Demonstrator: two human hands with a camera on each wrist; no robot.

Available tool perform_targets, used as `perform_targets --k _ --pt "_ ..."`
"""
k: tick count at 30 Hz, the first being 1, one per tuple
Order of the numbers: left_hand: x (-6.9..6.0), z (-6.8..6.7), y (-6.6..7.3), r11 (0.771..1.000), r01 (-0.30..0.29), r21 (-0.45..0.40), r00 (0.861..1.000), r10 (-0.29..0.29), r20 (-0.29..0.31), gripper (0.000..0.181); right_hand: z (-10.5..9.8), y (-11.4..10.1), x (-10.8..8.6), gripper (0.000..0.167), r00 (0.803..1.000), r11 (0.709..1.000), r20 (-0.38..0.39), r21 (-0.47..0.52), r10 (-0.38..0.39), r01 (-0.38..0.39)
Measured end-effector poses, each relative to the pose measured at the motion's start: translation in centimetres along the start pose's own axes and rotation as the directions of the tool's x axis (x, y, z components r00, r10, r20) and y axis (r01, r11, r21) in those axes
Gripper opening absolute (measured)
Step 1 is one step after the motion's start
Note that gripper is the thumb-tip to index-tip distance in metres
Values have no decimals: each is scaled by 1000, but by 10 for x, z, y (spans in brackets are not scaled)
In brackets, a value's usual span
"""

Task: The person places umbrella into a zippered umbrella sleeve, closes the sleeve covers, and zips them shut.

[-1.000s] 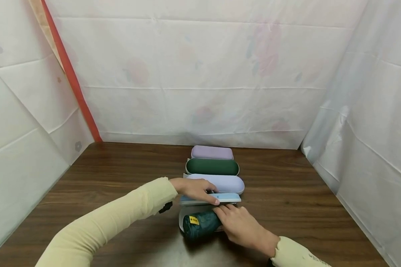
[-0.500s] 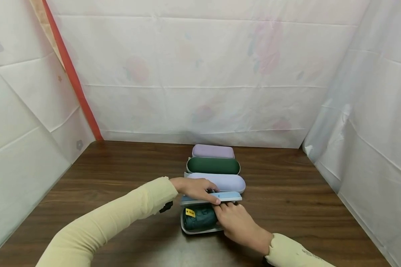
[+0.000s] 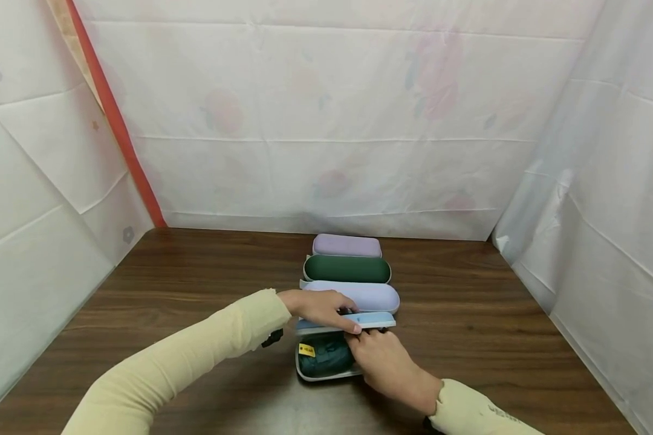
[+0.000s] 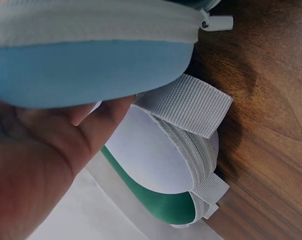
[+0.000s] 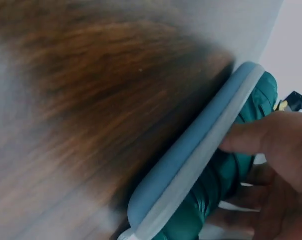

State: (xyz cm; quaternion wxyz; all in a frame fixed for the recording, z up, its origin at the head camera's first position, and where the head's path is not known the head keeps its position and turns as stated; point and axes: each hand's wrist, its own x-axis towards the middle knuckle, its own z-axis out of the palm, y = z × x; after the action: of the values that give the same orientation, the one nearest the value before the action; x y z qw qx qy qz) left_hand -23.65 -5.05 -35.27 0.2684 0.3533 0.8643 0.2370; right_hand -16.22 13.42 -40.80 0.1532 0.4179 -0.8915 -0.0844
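Note:
A light-blue zip case (image 3: 373, 319) lies with its lid raised near the front of the table. My left hand (image 3: 321, 307) holds that lid, thumb over its edge and fingers behind; the left wrist view shows the blue lid (image 4: 91, 72) above the palm. Inside the lower half sits a dark green folded umbrella (image 3: 326, 356) with a yellow tag (image 3: 306, 350). My right hand (image 3: 389, 365) grips the umbrella's right end, hiding that end in the head view. In the right wrist view, the thumb lies across the green fabric (image 5: 183, 220) and the fingers curl on its far side.
Behind the blue case stand a lavender case (image 3: 364, 296), a dark green case (image 3: 348, 269) and a purple case (image 3: 347, 245), in a row on the brown wooden table (image 3: 223, 260). White sheeting (image 3: 315, 121) walls the back and both sides.
The umbrella, earlier tilted over the case's front rim, has gone down into the lower half, and the rim now shows in front. My right hand shifted slightly with it; my left hand barely moved.

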Motion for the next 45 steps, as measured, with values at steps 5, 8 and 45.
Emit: perform_targets --k 5,8,45 --pt "0 4 -2 1000 4 -6 1000 -4 -10 57 -15 17 -15 49 997 976 62 214 -43 29" --pt "-1 6 -4 1000 -5 8 1000 5 -18 56 -29 35 -27 35 993 918 -33 377 -117 121" --pt "-32 63 14 869 75 490 916 134 -379 66 0 84 -16 52 976 603 6 787 -219 131"
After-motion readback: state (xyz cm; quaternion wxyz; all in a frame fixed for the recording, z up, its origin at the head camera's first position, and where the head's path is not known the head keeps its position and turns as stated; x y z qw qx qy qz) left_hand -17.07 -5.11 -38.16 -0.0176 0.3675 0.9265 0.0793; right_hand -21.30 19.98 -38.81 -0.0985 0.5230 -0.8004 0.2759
